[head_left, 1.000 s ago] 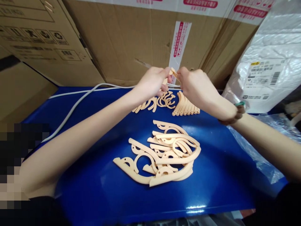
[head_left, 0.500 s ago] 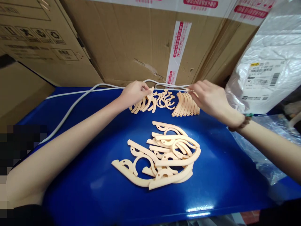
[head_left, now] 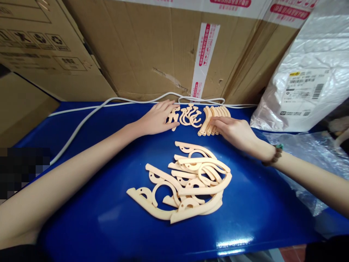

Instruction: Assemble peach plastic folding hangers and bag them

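Note:
My left hand [head_left: 155, 118] lies flat with its fingers stretched over a group of small beige curved pieces [head_left: 174, 118], hiding most of them. My right hand [head_left: 236, 134] pinches a beige curved strip [head_left: 207, 122] in a row of similar strips lying side by side. Its fingertips partly cover that row. Between the two hands sits a small cluster of beige hooks [head_left: 188, 115]. Nearer to me, several larger beige folding-hanger arms [head_left: 204, 190] with curved cut-outs and small holes overlap in a loose pile. All these parts rest on the blue tabletop [head_left: 109, 182].
A white cable [head_left: 79, 134] runs along the back edge and loops down the left side. Cardboard boxes [head_left: 141, 47] wall off the back and left. At the right stands a white plastic parcel [head_left: 286, 98], with clear plastic film [head_left: 308, 174] in front of it.
My left hand has gone from pinching a small piece to lying flat over the group. My right hand has moved down and left from the cable's edge onto the strips.

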Motion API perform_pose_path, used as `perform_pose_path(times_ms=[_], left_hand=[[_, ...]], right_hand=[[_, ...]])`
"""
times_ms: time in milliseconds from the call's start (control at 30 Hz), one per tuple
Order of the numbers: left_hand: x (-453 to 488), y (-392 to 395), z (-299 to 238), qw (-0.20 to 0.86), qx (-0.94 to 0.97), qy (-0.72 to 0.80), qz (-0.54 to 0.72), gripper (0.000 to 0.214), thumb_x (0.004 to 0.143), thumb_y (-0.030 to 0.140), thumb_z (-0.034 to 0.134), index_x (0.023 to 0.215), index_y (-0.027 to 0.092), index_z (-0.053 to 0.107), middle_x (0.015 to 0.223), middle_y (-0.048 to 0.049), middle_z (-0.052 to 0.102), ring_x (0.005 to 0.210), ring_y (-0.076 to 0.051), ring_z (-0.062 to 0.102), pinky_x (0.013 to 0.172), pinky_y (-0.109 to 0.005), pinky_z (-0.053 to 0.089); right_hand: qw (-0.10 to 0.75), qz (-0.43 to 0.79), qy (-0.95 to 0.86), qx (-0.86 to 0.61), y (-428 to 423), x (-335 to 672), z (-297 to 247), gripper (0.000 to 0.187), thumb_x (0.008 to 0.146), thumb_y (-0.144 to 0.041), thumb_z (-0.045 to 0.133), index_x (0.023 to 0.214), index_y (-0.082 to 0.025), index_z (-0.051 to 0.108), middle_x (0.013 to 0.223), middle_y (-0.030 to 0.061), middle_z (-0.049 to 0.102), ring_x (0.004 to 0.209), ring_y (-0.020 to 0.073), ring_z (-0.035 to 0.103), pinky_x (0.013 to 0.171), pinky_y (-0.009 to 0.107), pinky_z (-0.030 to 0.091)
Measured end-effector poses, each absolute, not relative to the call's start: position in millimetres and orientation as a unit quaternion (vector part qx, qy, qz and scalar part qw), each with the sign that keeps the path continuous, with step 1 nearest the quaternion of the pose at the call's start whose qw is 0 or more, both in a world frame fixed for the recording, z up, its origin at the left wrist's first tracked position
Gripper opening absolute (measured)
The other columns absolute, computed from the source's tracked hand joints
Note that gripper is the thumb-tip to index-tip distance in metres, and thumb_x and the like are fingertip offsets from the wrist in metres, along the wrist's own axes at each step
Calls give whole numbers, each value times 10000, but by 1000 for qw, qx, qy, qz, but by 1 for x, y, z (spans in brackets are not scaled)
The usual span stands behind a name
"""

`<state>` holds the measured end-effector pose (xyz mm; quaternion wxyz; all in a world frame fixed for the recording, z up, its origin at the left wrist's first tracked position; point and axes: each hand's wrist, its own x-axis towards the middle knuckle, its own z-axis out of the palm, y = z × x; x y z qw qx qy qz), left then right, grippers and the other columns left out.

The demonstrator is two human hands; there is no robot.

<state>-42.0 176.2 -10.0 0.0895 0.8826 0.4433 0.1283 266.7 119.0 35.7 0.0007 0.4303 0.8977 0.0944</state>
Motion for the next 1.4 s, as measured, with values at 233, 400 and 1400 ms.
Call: perform_pose_path(times_ms=[233,400,1400], left_hand=[[-51,171,-5,108,880,427,178,904,922,557,484,1600,98,102,1668,-234,137,1548,-366,152,1241,-544,180],[-41,154,21,132,879,346,301,824,914,466,595,1574,153,215,1596,-199,341,1475,-316,345,1216,-492,279],[6,132,60,236,787,415,392,244,906,353,611,811,145,698,748,-24,676,658,-135,533,632,-264,373]], right_hand=[[0,92,904,418,122,264,33,318,991,-151,397,1176,-130,655,1330,144,667,1082,261,685,740,329,531],[-95,105,908,395,104,250,52,355,1042,-255,370,1162,-146,685,1238,126,707,1109,251,664,812,333,498],[-27,-42,894,445,137,232,112,245,954,-241,400,837,-169,603,635,33,580,544,139,459,561,295,323]])
